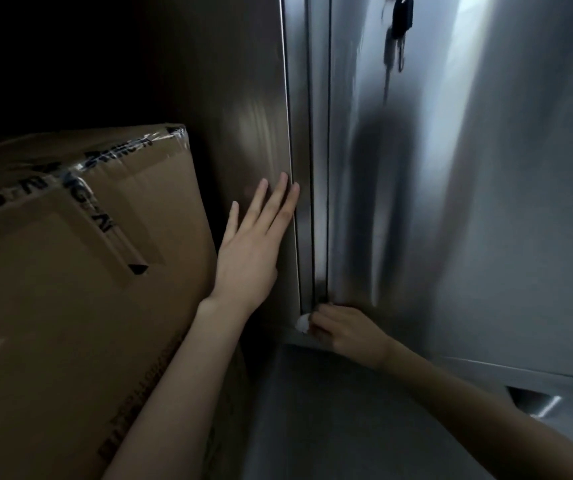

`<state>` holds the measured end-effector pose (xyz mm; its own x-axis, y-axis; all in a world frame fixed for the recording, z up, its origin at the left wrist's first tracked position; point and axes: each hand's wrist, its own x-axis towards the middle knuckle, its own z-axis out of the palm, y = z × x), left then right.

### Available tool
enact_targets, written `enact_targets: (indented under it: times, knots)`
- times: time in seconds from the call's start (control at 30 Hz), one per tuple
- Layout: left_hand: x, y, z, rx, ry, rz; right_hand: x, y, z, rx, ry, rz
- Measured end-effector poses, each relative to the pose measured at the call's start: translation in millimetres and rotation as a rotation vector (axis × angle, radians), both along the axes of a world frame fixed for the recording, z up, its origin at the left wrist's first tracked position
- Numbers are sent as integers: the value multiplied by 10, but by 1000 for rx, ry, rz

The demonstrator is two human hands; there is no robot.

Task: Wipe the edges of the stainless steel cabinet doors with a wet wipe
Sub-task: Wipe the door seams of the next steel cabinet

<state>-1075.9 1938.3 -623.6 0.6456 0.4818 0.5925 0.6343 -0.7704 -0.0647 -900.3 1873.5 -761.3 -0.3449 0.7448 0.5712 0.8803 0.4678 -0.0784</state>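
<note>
1. The right hand [343,329] is seen low down, its fingers curled round the wet wipe [302,323], which is pressed to the foot of the vertical seam [326,202] at the left edge of the cabinet door [485,202].
2. Only a small white lump of the wipe is shown beside the knuckles. The rest is hidden inside the grip, and the fingertips are covered as well.
3. The left hand [248,251] is laid flat and holds nothing, fingers straight and nearly together, on the left steel panel [243,98]. The fingertips reach the panel's right edge. Whether this panel is a door or the cabinet's side cannot be told.
4. Both forearms are cut off by the lower border.
5. A bunch of keys [401,15] is hung high on the cabinet door, blurred and clipped by the top border.
6. A cardboard box [70,271] sealed with clear tape [118,188] is set just beside the left panel, partly covered by the left forearm. Its printing is smeared and cannot be read.
7. Grey floor [312,410] is seen below the door. Something pale under the base rail at lower right is too dim to be identified, and the upper left corner is lost in darkness
</note>
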Motion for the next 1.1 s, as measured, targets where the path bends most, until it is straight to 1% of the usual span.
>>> enact_targets:
  times: [0.13,0.2,0.23,0.3,0.33,0.37,0.5,0.6,0.63,0.67,0.77,0.8,0.83,0.93,1.03,1.1]
  knots:
    - [28,5,-15,-13,-24,-10,-45,21,250,200,55,-53]
    - [36,0,-33,-24,-41,-23,0,0,65,159,54,-51]
    - [40,-3,-40,-23,-46,-25,22,-19,-89,116,20,-22]
    - [39,-10,-52,-13,-50,-15,33,-42,-391,50,-124,6]
    - [37,-13,-55,-10,-51,-12,21,-45,-450,14,-171,0]
    - [34,-9,-56,-11,-52,-13,-4,-25,-436,-3,-174,-8]
    - [38,-7,-53,-19,-56,-20,-73,-4,-105,138,-81,-15]
    - [61,-16,-64,-28,-56,-18,3,-114,196,218,77,-72]
    - [69,-10,-68,-27,-60,-18,40,-121,234,232,100,-83]
    - [73,-4,-70,-26,-68,-21,56,-126,236,215,82,-82]
    - [64,-5,-77,-27,-72,-23,35,-80,23,151,-150,-38]
    - [58,-11,-70,-31,-67,-23,11,-75,-13,149,-182,-44]
    - [53,-20,-61,-34,-64,-24,-4,-73,-19,165,-165,-56]
    - [43,-40,-32,-40,-59,-26,-70,-173,321,369,-86,-46]
    - [34,-32,-17,-59,-61,-33,-99,-285,835,630,-127,-83]
    - [27,-30,-1,-49,-49,-22,-65,-281,1077,757,-129,-151]
